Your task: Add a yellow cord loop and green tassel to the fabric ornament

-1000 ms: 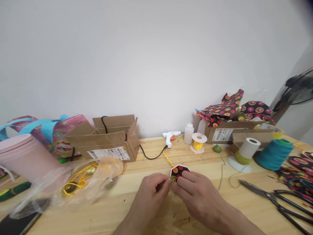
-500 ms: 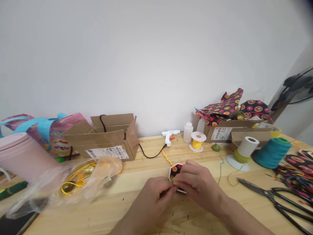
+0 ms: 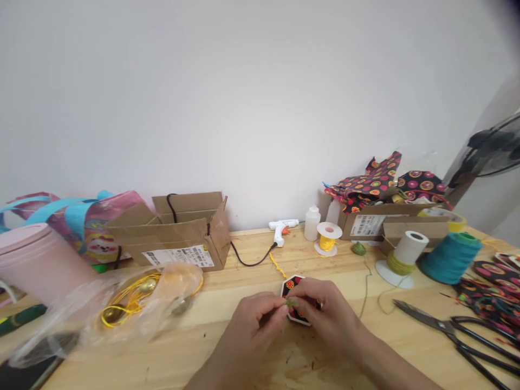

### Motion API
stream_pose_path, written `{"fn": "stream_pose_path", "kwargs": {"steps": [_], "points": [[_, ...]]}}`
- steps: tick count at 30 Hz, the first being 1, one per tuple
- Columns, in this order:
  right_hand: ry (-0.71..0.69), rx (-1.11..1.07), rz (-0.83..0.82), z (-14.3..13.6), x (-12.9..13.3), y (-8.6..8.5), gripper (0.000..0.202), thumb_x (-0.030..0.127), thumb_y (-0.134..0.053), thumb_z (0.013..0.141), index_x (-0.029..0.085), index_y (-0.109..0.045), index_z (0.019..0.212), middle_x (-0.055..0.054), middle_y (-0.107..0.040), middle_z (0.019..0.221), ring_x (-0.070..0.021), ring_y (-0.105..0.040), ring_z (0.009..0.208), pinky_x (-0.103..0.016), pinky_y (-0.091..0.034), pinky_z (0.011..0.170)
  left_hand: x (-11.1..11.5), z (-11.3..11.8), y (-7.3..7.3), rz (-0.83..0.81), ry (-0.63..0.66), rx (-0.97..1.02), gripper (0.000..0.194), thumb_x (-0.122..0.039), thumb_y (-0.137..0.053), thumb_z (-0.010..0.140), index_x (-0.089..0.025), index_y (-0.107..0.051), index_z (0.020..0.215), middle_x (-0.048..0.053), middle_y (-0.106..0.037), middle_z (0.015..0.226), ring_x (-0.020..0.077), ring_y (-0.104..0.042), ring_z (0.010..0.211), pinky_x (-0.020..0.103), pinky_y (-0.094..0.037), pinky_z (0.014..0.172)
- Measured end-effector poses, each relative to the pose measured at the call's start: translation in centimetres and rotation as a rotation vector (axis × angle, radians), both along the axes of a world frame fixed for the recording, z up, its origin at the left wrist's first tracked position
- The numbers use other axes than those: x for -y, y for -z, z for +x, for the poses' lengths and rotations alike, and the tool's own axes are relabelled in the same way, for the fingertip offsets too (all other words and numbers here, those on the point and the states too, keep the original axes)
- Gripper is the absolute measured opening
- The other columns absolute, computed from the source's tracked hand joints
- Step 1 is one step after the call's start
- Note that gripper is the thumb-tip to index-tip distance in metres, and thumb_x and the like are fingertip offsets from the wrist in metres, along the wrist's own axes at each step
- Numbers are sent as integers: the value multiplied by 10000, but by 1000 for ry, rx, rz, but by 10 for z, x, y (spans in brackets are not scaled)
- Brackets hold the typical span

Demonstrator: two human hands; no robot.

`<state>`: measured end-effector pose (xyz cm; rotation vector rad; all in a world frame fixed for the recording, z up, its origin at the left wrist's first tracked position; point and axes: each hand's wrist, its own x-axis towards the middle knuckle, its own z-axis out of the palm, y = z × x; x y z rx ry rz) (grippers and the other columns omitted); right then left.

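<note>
Between the fingertips of both hands is a small bit of green cord (image 3: 291,303). My left hand (image 3: 260,319) pinches it from the left, thumb and forefinger together. From the right, my right hand (image 3: 329,306) pinches it too, its fingers partly covering the piece beneath. That piece is a black octagonal pendant (image 3: 293,282) with a white edge and a bright pattern of red and yellow rounds. It lies on the table under the hands. A twisted yellow cord (image 3: 278,266) runs from its top toward the back.
Behind stand a white glue gun (image 3: 279,232), a bottle (image 3: 312,223) and a yellow thread spool (image 3: 327,242). To the right are black scissors (image 3: 442,325), a teal thread cone (image 3: 450,260) and an olive cord spool (image 3: 400,264). At left lies a plastic bag (image 3: 162,303) with bells, near a cardboard box (image 3: 179,241).
The right hand has shifted slightly down, its fingers lower over the pendant. More of the green cord shows between the fingertips. The view has tilted a little.
</note>
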<state>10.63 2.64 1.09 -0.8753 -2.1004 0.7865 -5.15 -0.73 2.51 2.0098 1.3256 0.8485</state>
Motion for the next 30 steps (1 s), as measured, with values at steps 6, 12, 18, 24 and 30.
{"fn": "stream_pose_path", "kwargs": {"steps": [6,12,18,24,30], "points": [[78,354,585,-1,4,0,261,121,-331,832,160,-550,695,-38,-541,635,-141,-441,575,-242,-316,488,-3,0,-1,4,-113,27,280,-230,-382,804,-185,-434,532,-50,-385,516,104,-361,512,206,-266,487],[55,476,764,-2,9,-2,226,122,-367,835,159,-525,678,-29,-537,653,-151,-426,602,-275,-279,504,-3,-1,3,-11,-129,-21,310,-257,-363,816,-188,-410,517,-54,-368,503,104,-361,503,208,-259,477],[49,419,734,4,10,-9,178,155,-400,841,173,-553,753,-11,-547,664,-147,-398,629,-280,-252,542,-1,0,1,19,-33,-135,287,-233,-366,824,-183,-475,564,-44,-467,539,104,-413,525,209,-274,499],[124,209,491,9,-2,-12,171,191,-470,812,217,-598,702,17,-558,584,-130,-397,601,-262,-252,561,0,3,-2,56,120,-168,256,-189,-355,835,-183,-481,612,-48,-451,578,95,-422,568,190,-291,535],[70,104,178,5,-5,-3,155,166,-520,785,202,-586,649,37,-564,588,-103,-450,602,-231,-301,594,-1,0,-1,73,126,-139,290,-212,-348,838,-183,-411,557,-57,-375,549,94,-384,546,192,-279,513]]}}
